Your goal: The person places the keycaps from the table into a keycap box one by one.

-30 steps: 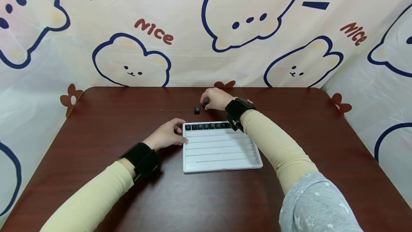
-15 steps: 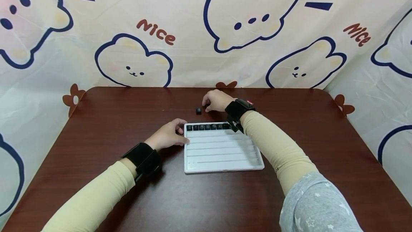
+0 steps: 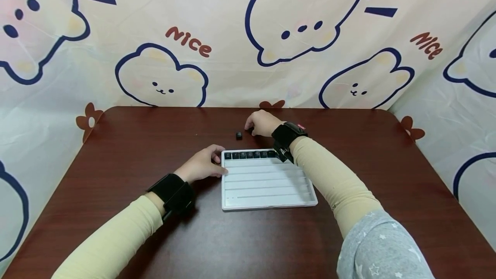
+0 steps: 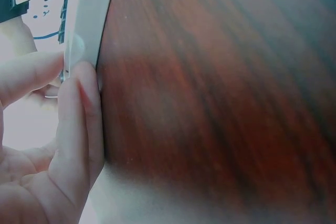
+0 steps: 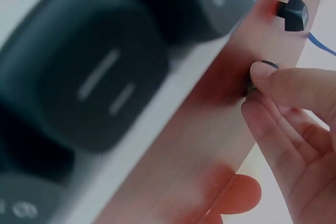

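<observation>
A shallow white keycap tray [image 3: 267, 184] with ridged rows lies on the table; black keycaps [image 3: 249, 154] fill its far row. My left hand [image 3: 199, 163] grips the tray's left edge near the far corner, thumb on top and fingers along the side, as the left wrist view shows too. Beyond the tray, my right hand [image 3: 264, 123] reaches over it. Between its thumb and fingers it pinches a black keycap [image 5: 250, 84], mostly hidden by the thumb. Another loose keycap [image 3: 239, 135] sits on the table left of the right hand, also seen in the right wrist view.
The brown wooden table [image 3: 162, 132] ends at a cartoon-print curtain [image 3: 228, 68] a short way behind the right hand. Close in the right wrist view is a keycap with two dashes [image 5: 105, 82]. The right forearm hides the tray's far right corner.
The right hand has stayed almost in place, its fingers shifting a little around the keycap. The left hand and tray keep still; the head view has shifted slightly.
</observation>
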`<state>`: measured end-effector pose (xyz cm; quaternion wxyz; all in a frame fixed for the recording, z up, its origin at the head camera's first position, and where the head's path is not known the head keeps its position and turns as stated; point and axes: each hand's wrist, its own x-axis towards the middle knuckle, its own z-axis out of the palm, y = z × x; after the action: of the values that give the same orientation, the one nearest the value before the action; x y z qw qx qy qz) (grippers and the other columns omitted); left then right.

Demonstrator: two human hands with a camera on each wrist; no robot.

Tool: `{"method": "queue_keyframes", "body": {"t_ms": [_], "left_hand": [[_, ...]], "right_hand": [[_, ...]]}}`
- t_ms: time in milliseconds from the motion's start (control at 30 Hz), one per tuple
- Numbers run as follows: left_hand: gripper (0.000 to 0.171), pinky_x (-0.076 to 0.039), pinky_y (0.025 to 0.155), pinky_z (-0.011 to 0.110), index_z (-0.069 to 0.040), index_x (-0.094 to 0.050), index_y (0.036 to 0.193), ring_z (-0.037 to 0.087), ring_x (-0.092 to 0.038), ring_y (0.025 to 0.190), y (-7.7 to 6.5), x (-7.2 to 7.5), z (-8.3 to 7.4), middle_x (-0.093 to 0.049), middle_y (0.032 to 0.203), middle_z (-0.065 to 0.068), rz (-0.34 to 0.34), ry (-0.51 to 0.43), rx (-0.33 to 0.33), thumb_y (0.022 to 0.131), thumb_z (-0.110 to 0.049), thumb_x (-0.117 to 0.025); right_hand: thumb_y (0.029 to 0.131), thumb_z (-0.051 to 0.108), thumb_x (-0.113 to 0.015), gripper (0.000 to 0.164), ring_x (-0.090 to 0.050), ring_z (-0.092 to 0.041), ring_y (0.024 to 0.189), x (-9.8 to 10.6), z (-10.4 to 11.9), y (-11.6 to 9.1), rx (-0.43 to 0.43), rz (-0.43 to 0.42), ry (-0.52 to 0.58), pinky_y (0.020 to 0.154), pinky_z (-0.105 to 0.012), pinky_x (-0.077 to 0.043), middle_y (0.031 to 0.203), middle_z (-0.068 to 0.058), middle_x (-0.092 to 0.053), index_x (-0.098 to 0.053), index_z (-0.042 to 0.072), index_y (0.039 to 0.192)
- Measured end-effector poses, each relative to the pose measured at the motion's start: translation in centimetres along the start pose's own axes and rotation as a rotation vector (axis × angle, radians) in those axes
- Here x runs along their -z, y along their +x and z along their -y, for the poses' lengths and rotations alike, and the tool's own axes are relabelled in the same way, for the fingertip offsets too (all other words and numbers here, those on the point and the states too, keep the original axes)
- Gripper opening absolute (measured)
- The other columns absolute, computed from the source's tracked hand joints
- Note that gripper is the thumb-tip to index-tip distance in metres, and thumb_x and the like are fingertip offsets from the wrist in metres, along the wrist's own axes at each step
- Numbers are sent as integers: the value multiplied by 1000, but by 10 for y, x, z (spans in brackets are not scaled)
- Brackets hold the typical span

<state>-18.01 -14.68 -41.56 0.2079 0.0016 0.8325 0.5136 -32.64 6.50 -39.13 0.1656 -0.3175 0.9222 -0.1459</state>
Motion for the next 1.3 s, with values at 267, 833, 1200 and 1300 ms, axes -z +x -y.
{"method": "queue_keyframes", "body": {"t_ms": [267,833,1200,1300], "left_hand": [[67,-59,72,32,3,-46,145,21,-64,80,-1,0,-1,-53,106,17,7,1,-15,87,1,-79],[66,-60,74,31,2,-46,146,22,-62,81,-2,-1,-2,-51,105,16,8,-9,-7,88,2,-78],[68,-60,73,31,2,-45,146,22,-63,79,1,-1,1,-52,105,17,2,8,-17,87,2,-79],[67,-59,72,31,2,-46,146,22,-63,78,1,-1,2,-52,105,17,0,13,-18,87,1,-79]], "right_hand": [[92,-9,-69,23,-61,-32,117,2,-3,-7,-1,-20,25,97,-40,-52,119,-16,-70,-75,0,113],[91,0,-76,22,-64,-28,101,8,-33,-29,35,-98,236,89,-42,-53,107,-10,-70,-73,2,112],[91,4,-78,25,-65,-26,103,10,-39,-54,48,-110,255,90,-41,-54,112,-8,-70,-73,3,116],[91,4,-77,26,-66,-26,103,11,-39,-60,50,-117,254,90,-40,-55,113,-8,-71,-73,3,116]]}}
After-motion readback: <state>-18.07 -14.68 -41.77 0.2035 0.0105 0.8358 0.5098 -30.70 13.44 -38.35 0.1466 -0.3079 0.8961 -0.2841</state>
